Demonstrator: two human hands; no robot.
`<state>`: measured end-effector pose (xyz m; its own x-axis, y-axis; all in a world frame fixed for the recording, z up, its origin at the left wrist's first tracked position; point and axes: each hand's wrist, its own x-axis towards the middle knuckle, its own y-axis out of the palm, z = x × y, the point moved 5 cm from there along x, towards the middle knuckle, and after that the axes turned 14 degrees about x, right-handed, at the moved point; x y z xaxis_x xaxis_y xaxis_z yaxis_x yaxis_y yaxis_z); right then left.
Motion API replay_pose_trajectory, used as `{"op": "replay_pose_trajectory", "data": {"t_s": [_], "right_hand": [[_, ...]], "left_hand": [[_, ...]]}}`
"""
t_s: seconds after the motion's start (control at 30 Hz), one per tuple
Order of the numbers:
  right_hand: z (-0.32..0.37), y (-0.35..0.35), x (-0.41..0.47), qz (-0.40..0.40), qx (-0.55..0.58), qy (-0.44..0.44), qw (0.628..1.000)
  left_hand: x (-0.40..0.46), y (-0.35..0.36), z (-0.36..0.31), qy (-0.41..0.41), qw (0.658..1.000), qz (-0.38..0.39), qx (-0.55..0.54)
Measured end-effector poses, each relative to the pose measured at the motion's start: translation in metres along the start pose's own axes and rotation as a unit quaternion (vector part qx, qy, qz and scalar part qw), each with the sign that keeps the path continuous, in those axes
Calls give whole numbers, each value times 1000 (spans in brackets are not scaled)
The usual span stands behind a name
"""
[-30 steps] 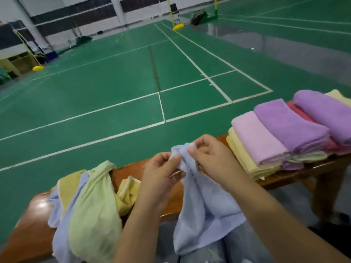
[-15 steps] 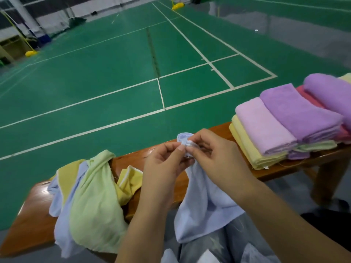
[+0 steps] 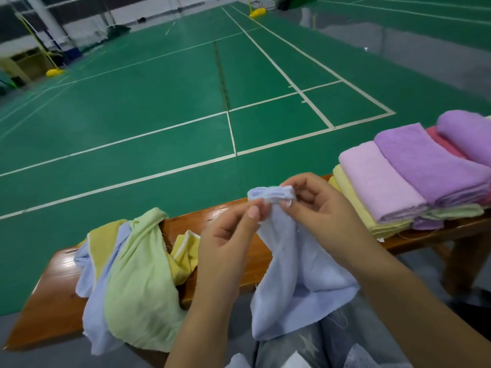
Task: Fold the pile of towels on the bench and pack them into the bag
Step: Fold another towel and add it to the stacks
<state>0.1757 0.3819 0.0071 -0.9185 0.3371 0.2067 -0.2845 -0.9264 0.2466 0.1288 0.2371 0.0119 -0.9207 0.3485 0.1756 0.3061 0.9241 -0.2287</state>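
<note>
A light blue towel (image 3: pixel 295 274) hangs in front of the wooden bench (image 3: pixel 50 296), its top edge bunched between both hands. My left hand (image 3: pixel 225 235) pinches that edge with thumb and fingers. My right hand (image 3: pixel 316 205) pinches it from the right, close beside the left. An unfolded pile of green, yellow and pale blue towels (image 3: pixel 132 277) lies on the bench's left part and droops over its front edge. Folded towels (image 3: pixel 409 176) in pink, purple, yellow and red are stacked on the bench's right part. No bag is in view.
Beyond the bench spreads a green court floor (image 3: pixel 159 102) with white lines. Yellow net-post bases (image 3: pixel 54 73) stand far off. My lap in grey trousers (image 3: pixel 332 346) is below the hanging towel. The bench leg (image 3: pixel 459 264) shows at the right.
The blue towel's top edge has been gathered tighter between my fingers and lifted a little. The view has tilted down slightly, so the bench sits lower in frame.
</note>
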Motion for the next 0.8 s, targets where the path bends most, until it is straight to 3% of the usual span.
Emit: {"op": "replay_pose_trajectory", "data": {"t_s": [0.07, 0.13, 0.27, 0.4, 0.5, 0.6, 0.73, 0.8], "right_hand": [[-1, -1, 1, -17, 59, 24, 998], [1, 0, 3, -23, 100, 50, 994], [16, 14, 9, 41, 218, 88, 971], [41, 16, 13, 85, 253, 80, 960], [54, 0, 23, 61, 197, 67, 976], [69, -20, 36, 16, 74, 28, 997], [104, -21, 40, 46, 37, -40, 997], [118, -19, 37, 61, 27, -72, 995]], "left_hand": [[2, -12, 10, 1, 997, -73, -3], [9, -19, 24, -12, 996, -87, 12], [24, -8, 47, -103, 990, 82, -43], [25, -7, 40, -87, 966, 197, -141], [33, -21, 28, -61, 978, 158, -122], [46, -34, 2, -5, 984, 119, -129], [57, -49, -41, 92, 988, 77, -101], [60, -57, -59, 148, 988, 27, -18]]}}
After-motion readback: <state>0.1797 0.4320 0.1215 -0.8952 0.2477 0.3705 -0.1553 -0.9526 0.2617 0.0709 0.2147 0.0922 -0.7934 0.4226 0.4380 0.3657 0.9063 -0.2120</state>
